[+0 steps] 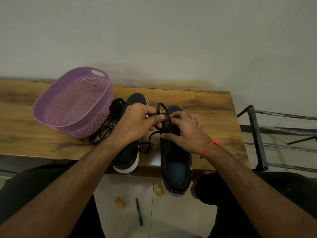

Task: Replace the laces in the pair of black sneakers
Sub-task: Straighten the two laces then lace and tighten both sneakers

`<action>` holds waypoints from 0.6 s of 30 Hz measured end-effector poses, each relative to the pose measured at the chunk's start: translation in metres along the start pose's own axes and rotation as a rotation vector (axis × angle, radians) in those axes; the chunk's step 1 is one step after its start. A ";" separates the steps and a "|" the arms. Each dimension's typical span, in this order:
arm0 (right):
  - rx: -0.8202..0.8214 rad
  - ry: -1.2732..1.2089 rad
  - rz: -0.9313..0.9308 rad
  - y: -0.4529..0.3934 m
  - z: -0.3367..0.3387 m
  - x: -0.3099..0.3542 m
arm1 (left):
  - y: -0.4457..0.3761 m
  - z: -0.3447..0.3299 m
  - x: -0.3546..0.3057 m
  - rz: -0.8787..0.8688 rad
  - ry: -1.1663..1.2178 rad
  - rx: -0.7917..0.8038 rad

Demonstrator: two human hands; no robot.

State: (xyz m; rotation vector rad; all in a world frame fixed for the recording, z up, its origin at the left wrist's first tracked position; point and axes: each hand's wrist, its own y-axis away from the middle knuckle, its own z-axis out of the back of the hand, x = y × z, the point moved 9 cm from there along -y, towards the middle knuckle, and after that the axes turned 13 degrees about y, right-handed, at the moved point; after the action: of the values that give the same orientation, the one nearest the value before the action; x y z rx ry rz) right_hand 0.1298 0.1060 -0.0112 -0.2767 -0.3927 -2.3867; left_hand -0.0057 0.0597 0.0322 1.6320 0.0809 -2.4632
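Two black sneakers with white soles stand on the wooden table (205, 107), toes pointing away from me. The left sneaker (132, 157) lies partly under my left forearm. The right sneaker (176, 169) overhangs the table's near edge. My left hand (135, 124) pinches a looped black lace (161, 109) above the gap between the shoes. My right hand (185, 133) rests on the right sneaker's upper, its fingertips at the lace; its grip is hidden. A loose end of the lace (145, 145) hangs between the shoes.
A purple perforated plastic basket (56, 103) stands at the table's left. A pile of loose black laces (104, 131) lies between the basket and the left sneaker. A black metal rack (259, 134) stands right of the table. A pen (139, 213) and small scraps lie on the floor.
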 end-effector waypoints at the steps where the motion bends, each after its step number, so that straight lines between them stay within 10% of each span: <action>1: -0.010 -0.007 0.001 0.001 0.002 0.000 | 0.000 0.000 -0.002 -0.003 0.007 -0.002; 9: -0.086 0.002 0.010 0.001 0.011 0.001 | 0.000 -0.004 -0.005 0.015 0.043 0.105; 18: 0.002 -0.062 -0.006 0.001 0.007 -0.002 | 0.054 -0.029 0.041 0.613 -0.134 0.813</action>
State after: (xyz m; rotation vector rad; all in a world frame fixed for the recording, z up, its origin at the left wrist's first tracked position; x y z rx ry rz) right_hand 0.1327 0.1092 -0.0047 -0.3496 -0.4246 -2.3877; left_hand 0.0152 0.0057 -0.0143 1.3787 -1.3679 -2.1765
